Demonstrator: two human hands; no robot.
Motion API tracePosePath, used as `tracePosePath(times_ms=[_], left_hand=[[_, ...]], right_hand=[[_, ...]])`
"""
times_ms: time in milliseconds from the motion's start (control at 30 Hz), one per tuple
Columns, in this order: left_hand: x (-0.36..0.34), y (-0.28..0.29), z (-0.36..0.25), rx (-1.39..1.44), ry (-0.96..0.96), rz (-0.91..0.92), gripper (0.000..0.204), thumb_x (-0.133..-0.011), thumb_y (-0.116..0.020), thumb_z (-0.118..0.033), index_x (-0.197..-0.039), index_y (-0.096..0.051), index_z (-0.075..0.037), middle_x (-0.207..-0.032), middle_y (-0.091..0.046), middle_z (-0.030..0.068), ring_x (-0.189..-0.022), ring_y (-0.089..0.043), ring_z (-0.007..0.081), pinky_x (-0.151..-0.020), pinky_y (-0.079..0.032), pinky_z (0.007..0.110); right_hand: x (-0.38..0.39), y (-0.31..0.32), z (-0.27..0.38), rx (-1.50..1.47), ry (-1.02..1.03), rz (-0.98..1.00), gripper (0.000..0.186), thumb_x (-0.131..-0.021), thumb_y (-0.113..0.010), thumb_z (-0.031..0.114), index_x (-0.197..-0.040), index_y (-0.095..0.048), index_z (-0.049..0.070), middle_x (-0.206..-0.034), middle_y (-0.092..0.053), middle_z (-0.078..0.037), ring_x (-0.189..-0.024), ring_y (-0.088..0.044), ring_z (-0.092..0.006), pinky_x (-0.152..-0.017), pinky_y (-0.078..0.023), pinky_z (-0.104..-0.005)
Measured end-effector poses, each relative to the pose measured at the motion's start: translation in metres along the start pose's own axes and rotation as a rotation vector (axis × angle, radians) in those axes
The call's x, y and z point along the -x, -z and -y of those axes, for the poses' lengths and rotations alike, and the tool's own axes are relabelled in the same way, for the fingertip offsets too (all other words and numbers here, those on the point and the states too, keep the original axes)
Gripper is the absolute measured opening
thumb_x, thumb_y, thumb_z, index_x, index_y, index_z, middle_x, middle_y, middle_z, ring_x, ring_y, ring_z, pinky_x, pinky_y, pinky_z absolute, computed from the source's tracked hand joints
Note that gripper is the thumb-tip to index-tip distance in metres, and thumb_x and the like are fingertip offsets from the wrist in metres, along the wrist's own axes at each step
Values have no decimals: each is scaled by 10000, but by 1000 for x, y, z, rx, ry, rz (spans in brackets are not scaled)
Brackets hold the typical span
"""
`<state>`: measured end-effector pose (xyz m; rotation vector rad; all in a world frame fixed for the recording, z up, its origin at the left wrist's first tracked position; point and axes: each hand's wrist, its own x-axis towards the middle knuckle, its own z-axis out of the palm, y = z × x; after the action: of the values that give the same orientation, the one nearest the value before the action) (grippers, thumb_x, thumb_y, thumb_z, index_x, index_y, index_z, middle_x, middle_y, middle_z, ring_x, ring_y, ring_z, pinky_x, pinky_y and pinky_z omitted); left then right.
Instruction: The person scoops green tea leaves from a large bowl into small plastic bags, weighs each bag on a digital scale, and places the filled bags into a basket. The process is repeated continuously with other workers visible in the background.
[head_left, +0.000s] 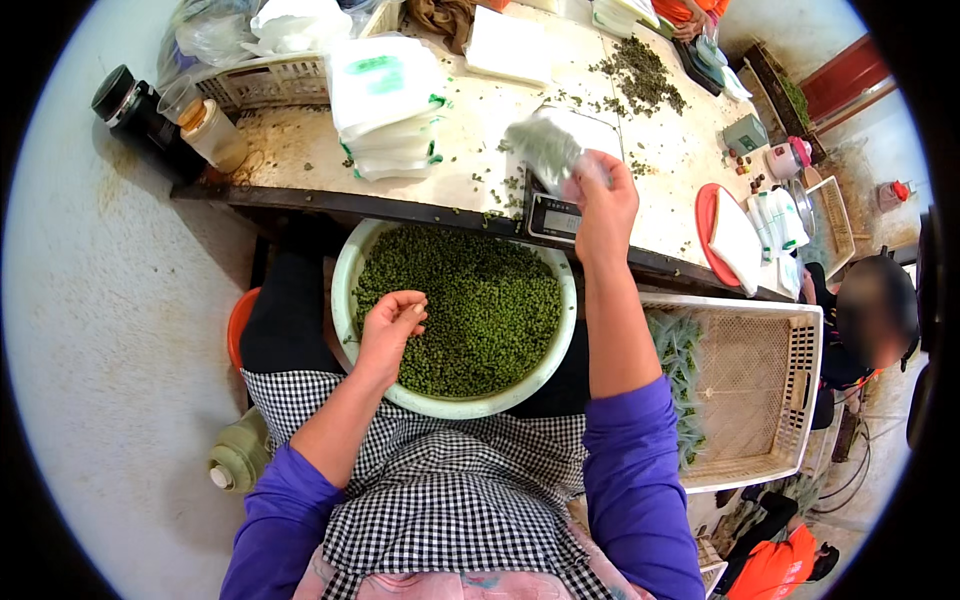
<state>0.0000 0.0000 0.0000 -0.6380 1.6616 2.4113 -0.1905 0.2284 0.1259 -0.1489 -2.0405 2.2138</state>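
My right hand (605, 205) grips the top of a clear plastic bag (545, 148) with green contents, held over a digital scale (555, 218) near the table's front edge. The bag is slightly blurred. Over the basin (345, 290) on my lap hovers my left hand (388, 335), thumb and fingertips pinched together; whatever they hold, if anything, is too small to make out. Small round green berries (470, 320), like green peppercorns, fill much of the pale basin. A stack of flat plastic bags (385, 105) with green print lies left of the scale.
Loose berries (640, 75) are scattered over the table (480, 130). A white crate (750, 380) with filled bags (678, 370) stands at my right. A black flask (130, 110) and a jar (215, 140) occupy the table's left end. Other people (780, 565) are on the right.
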Motion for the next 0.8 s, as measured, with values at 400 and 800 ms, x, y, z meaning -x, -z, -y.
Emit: tracePosePath(times_ms=[400, 800], left_hand=[[-84, -53, 11, -1303, -386, -136, 216, -798, -767, -166, -993, -722, -85, -1026, -610, 98, -889, -611, 290, -791, -511, 393], [-79, -48, 2, -627, -194, -21, 163, -860, -729, -139, -951, -701, -7, -786, -686, 35, -680, -582, 101, -639, -483, 287]], right_hand=[[53, 64, -64, -75, -129, -42, 152, -917, -580, 22, -1064, -597, -14, -869, -673, -69, -660, -610, -107, -560, -448, -218], [80, 86, -77, -138, -135, -8, 129, -941, -570, 25, -1062, -616, 12, -883, -681, -66, -675, -612, -95, -606, -468, -221]])
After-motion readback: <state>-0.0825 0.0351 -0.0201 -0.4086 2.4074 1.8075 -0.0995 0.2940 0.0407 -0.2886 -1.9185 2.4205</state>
